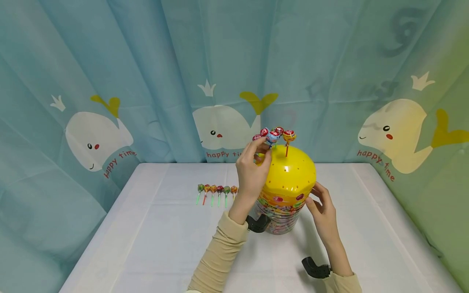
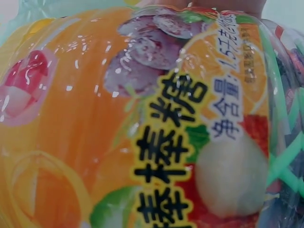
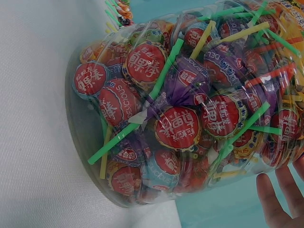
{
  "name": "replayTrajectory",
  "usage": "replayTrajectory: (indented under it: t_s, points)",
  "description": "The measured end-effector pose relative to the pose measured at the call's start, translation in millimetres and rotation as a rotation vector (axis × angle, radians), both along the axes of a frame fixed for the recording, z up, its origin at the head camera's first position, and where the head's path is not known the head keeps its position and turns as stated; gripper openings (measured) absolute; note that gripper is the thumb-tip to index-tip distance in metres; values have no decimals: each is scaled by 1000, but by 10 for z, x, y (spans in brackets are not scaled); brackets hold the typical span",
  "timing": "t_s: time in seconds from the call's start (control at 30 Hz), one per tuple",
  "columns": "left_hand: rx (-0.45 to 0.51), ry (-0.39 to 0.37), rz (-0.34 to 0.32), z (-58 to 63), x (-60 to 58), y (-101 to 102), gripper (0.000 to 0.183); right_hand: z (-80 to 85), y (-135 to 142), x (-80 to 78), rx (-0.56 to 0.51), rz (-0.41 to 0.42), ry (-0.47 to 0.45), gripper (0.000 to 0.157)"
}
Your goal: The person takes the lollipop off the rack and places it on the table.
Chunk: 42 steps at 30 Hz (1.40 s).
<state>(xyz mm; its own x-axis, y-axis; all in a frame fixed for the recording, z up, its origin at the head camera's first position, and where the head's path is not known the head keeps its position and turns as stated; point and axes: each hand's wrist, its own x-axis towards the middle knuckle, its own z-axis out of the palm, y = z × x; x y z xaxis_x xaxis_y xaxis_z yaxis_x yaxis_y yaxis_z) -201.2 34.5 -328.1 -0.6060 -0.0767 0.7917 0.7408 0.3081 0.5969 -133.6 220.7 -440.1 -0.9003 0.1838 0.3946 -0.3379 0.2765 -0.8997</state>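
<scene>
A blue-wrapped lollipop [image 1: 272, 136] is apparently being pinched by the left hand [image 1: 253, 169], thumb and forefinger nearly together just below its head. The short visible bit of its stick is being pointed downward, roughly upright, at the yellow lid [image 1: 298, 173], whose dome is being presented just to the right of the left hand. By judgement, that relation counts most — stick against the small holes in the dome — but the lower end is being hidden by the fingers, so whether it is seated cannot be told. The left hand is the nearer one to the lollipop; the right hand [image 1: 324, 209] is being rested against the lid's edge and the jar [image 1: 285, 224], its fingers spread and gently bent.

Beyond the left fingertips, red-wrapped lollipops [image 1: 264, 132] are being partly hidden; to their right, a yellow-wrapped lollipop [image 1: 289, 136] is being held up by the lid.

Between the hands, the jar is being stood upright on the table [image 1: 165, 244], capped by the lid. Inside its clear wall many packed lollipops [image 3: 178, 128] are being shown, sticks at all angles; a fruit-printed label [image 2: 171, 156] is being worn higher up. Left of the left hand, a row of lollipops [image 1: 220, 189] is being seen — sticks toward the person.
</scene>
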Motion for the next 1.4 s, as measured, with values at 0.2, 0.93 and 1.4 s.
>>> replayTrajectory:
  t_s: [0.2, 0.93, 1.4]
  points:
    - [18, 11, -3, 34, -6, 2, 26, -2, -8, 6, 9, -4, -2, 47]
    - [71, -7, 111, -211, 49, -515, 26, 8, -12, 9, 5, -11, -11, 47]
    - [90, -84, 197, -677, 56, -879, 26, 11, -18, 14, 14, -27, -26, 47]
